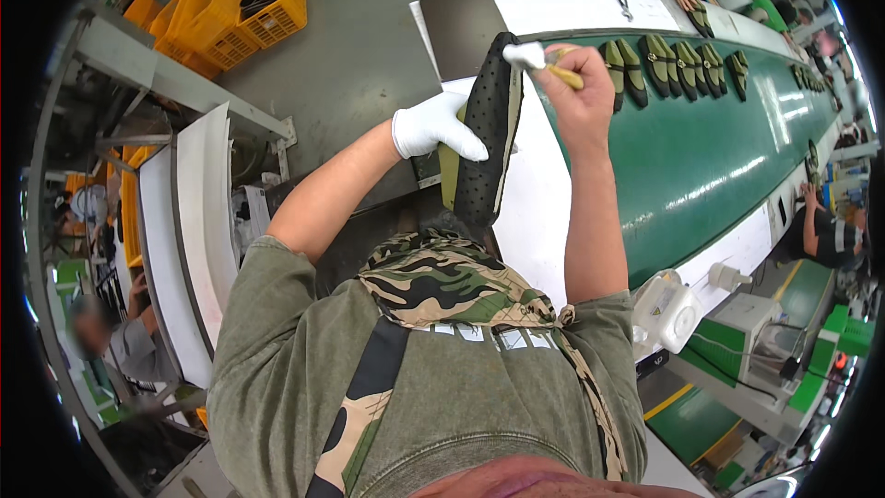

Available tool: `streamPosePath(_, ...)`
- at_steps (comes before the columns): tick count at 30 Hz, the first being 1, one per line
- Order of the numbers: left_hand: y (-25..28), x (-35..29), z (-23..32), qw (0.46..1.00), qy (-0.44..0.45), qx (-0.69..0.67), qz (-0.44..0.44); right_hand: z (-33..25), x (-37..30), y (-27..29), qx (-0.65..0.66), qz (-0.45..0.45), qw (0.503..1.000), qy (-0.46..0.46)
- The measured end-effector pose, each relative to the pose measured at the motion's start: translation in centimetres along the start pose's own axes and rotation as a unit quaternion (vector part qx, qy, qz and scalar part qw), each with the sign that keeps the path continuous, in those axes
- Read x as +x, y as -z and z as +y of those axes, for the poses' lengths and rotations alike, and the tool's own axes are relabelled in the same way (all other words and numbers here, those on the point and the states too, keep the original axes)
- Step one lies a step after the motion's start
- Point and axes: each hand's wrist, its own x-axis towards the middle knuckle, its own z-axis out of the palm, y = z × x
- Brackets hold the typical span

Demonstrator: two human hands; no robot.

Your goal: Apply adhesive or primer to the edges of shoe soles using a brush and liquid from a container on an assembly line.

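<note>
My left hand (435, 133), in a white glove, grips a shoe (489, 143) in front of my chest. The shoe stands nearly upright, its black, dotted sole facing up toward me. A strip of olive-green upper shows beside the gloved fingers. My bare right hand (583, 92) is closed round the yellowish handle of a brush (525, 56). White bristles meet the edge of the sole near the shoe's far end. Part of the handle is hidden by the fingers.
A green conveyor belt (682, 166) at right carries several olive-and-black shoes (656, 65). A dark square board (461, 32) and pliers (623, 4) lie on its white border. A white plastic container (668, 312) stands near right. Yellow crates (210, 23) are far left. Other people work around.
</note>
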Motion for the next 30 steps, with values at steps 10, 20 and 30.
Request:
streamPosePath(10, 6.0, -6.2, -0.5, 0.985, 0.012, -0.172, 0.021, 2.1, 3.6, -8.6, 0.087, -0.067, 0.991, -0.075)
streamPosePath(20, 12.7, -13.0, -2.6, 0.954, -0.036, -0.243, 0.171, 5.3, 1.0, -13.6, 0.030, -0.309, 0.936, -0.165)
streamPosePath(30, 18.1, -17.2, -4.8, 0.925, -0.058, -0.262, 0.268, 8.7, 1.2, -17.6, 0.073, -0.392, 0.892, -0.214)
